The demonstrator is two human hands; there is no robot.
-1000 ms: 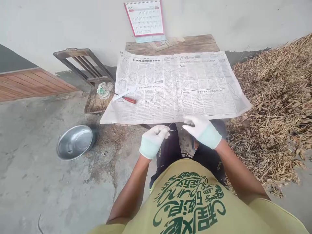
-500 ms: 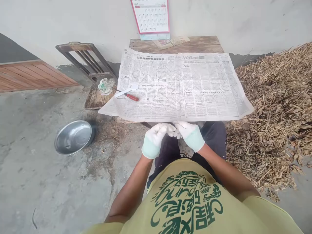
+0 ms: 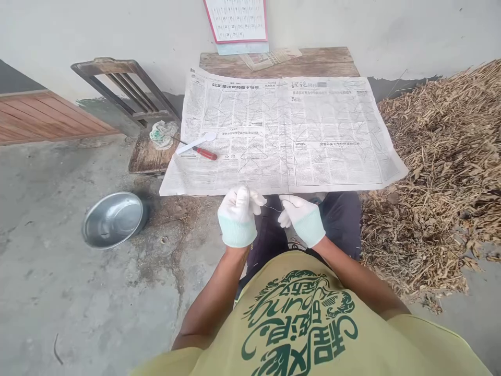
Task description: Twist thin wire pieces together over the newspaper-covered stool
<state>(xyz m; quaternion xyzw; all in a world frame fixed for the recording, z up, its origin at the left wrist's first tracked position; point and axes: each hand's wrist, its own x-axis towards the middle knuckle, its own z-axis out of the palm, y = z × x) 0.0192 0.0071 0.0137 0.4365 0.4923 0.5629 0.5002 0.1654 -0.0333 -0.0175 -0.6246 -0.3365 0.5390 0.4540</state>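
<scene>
A thin, slightly curved wire (image 3: 273, 209) spans the gap between my two white-gloved hands, just in front of the table's near edge. My left hand (image 3: 238, 209) is closed on one end, with the thumb raised against the fingers. The other end is pinched in my right hand (image 3: 300, 215), its fingers pointing left. Beyond them lies an open newspaper (image 3: 329, 175), covered with fine dark lines that look like bent wires. On its left part rest a white plastic spoon (image 3: 199, 142) and a screwdriver with a red handle (image 3: 205, 153).
A wooden chair (image 3: 148, 156) stands left of the table (image 3: 324, 61), with a crumpled white-and-green wad (image 3: 162, 134) on its seat. A metal basin (image 3: 113, 219) sits on the floor. Dry stalks (image 3: 438, 172) are heaped at right. A calendar (image 3: 238, 21) stands against the wall.
My hands have moved apart, the left one shifting leftward and turning its thumb up, so the thin wire now shows between them. The view has tilted slightly.
</scene>
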